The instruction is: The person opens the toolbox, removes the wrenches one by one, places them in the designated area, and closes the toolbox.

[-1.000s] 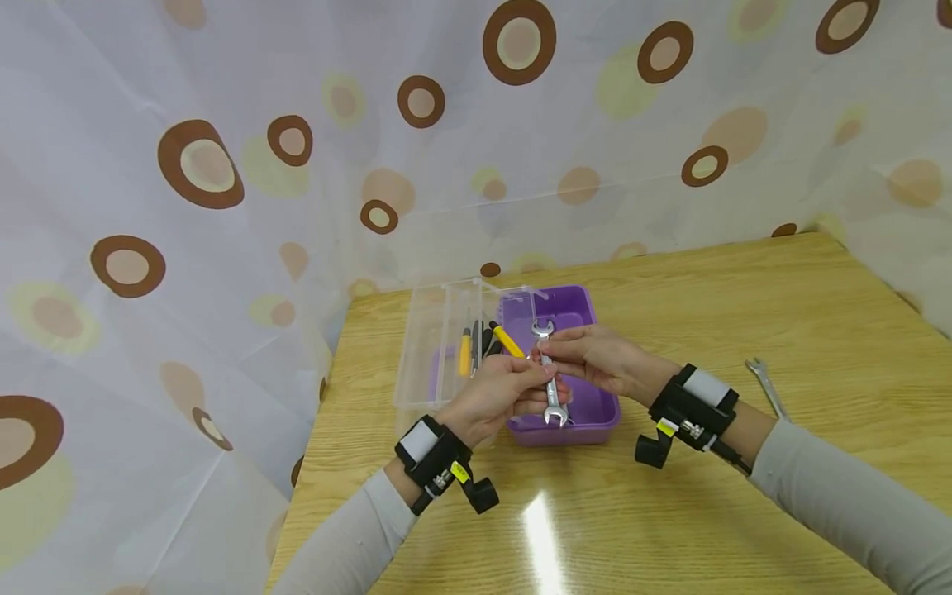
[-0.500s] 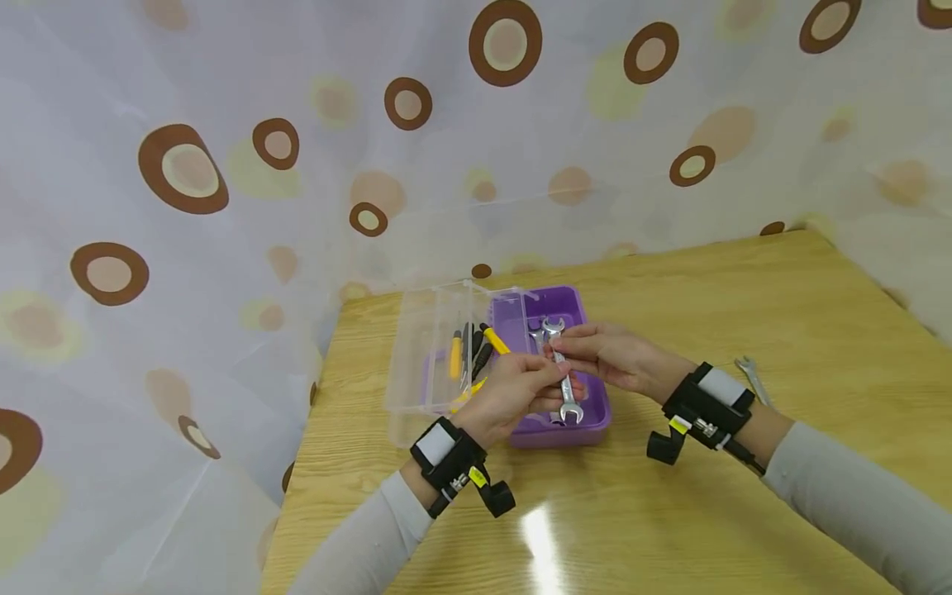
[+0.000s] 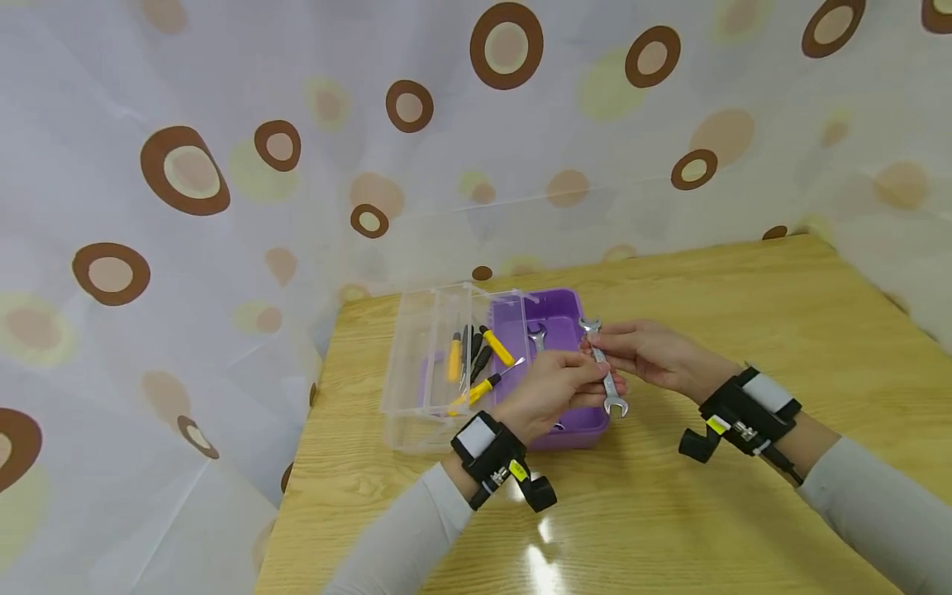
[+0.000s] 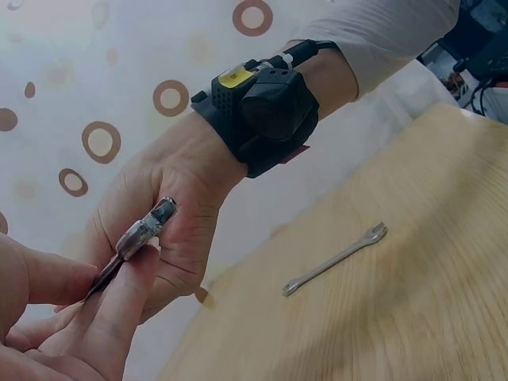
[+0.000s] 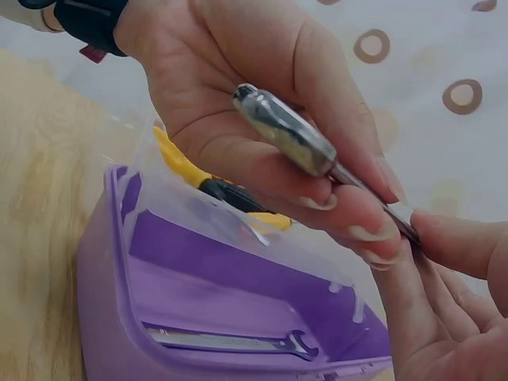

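Observation:
A silver double open-ended wrench (image 3: 601,365) is held between both hands, over the right side of the purple box (image 3: 568,440). My left hand (image 3: 554,384) pinches its shaft between thumb and fingers. Nearer the far end, my right hand (image 3: 654,355) pinches the same wrench. In the right wrist view the wrench (image 5: 290,131) is seen nearly edge-on, passing between the fingers of both hands. Another wrench (image 5: 222,340) lies on the bottom of the purple box.
The box's clear lid (image 3: 416,347) is folded open to the left. Yellow-handled screwdrivers (image 3: 497,345) and black-handled tools (image 3: 482,362) lie on it. A loose wrench (image 4: 337,258) rests on the wooden table (image 3: 706,289). A patterned curtain (image 3: 446,165) hangs behind.
Both hands have moved right together with the wrench, from over the middle of the box to its right side. The wrench inside the box and a yellow screwdriver have come into clearer view.

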Available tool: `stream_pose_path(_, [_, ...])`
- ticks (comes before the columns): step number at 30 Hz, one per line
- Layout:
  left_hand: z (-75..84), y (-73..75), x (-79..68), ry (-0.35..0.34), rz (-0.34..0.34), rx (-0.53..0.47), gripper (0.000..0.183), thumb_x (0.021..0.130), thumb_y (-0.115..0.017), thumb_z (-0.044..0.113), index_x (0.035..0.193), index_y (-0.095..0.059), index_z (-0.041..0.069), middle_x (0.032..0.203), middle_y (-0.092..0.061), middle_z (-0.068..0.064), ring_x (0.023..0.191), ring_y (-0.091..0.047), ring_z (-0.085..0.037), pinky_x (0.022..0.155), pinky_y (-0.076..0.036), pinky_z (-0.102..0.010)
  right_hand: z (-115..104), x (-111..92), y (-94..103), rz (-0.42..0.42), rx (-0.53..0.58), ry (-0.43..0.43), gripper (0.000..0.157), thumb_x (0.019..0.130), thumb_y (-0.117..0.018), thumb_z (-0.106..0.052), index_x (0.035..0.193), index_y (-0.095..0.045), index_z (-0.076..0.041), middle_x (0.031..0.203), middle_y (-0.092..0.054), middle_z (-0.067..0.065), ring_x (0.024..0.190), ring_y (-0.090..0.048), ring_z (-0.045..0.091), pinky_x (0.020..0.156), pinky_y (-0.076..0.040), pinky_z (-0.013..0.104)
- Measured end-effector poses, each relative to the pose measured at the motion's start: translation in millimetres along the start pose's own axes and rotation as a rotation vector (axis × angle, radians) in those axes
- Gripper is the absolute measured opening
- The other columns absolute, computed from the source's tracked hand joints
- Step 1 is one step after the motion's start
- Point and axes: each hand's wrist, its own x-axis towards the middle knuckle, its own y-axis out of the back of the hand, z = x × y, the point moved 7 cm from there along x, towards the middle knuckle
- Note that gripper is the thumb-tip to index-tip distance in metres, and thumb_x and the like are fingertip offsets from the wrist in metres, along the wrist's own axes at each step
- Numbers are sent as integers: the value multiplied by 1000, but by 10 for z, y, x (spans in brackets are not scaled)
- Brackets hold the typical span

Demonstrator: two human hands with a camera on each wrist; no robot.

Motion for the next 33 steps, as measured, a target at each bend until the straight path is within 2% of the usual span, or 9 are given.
stream_pose_path(9, [-78, -165, 179, 6, -9, -6, 21, 104, -59, -1, 112, -70, -17, 108, -76, -27, 108, -75, -35, 87, -61, -35, 3, -109, 226, 35, 15, -27, 19, 108, -57, -5, 104, -76, -7, 105, -77, 4, 99, -75, 13, 89, -59, 23])
stream_pose_path(17, [-155, -278, 282, 22, -21, -2, 20, 104, -60, -1, 112, -72, -15, 111, -75, -28, 111, -74, -36, 86, -61, -33, 35, -170, 402, 51, 27, -32, 21, 108, -56, -5, 103, -76, -8, 104, -77, 4, 98, -76, 14, 88, -59, 23])
stream_pose_path(26, [-234, -385, 392, 81, -47, -46, 21, 103, -61, -2, 116, -71, -15, 117, -73, -30, 117, -70, -38, 87, -61, -31, 60, -237, 557, 65, 28, -39, 22, 108, -56, -5, 102, -77, -9, 105, -77, 3, 99, -76, 13, 90, -58, 23])
stream_pose_path(33, [-293, -511, 453, 53, -66, -29, 22, 104, -58, -3, 115, -70, -18, 117, -72, -31, 119, -68, -41, 89, -61, -33, 88, -299, 686, 69, -18, -37, 22, 108, -57, -7, 103, -77, -11, 106, -77, 1, 101, -75, 11, 91, -58, 23])
